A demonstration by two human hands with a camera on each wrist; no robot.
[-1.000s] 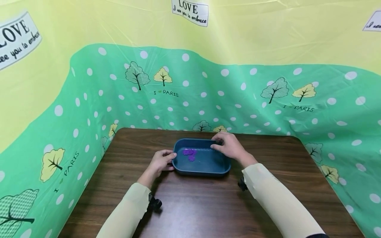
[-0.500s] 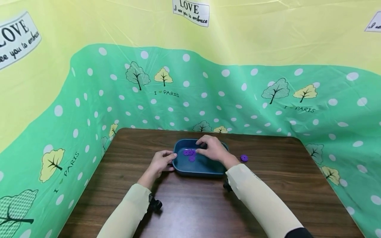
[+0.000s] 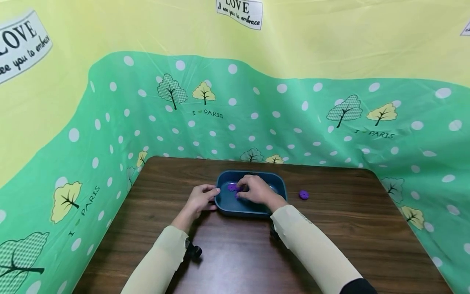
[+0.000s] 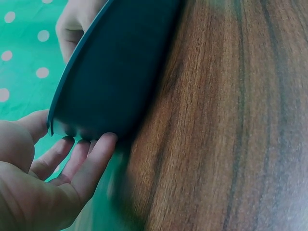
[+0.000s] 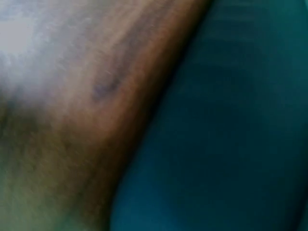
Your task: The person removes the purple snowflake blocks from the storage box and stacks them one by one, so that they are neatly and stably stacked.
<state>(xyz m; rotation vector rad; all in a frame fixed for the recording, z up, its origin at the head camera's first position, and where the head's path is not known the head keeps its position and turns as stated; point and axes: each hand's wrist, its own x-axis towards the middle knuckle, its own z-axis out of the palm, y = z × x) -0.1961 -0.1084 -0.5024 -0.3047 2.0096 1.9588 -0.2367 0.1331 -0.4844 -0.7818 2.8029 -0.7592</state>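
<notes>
Left hand (image 3: 200,199) pinches the left end of the blue tray (image 3: 240,212), its long axis crosswise on the bench (image 3: 227,253); I see the right hand (image 3: 256,189) bent nearer the purple pieces (image 3: 231,187) inside, left of centre. Whether it grips one, I cannot tell.

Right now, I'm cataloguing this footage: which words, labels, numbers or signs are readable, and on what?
"LOVE I see you to embrace": top label on the cloth; left label, partly cut off.
"I PARIS", green mark between: cloth, three times.
Right label: cut off, unreadable.
Right sleeve print: too small to read.
</notes>
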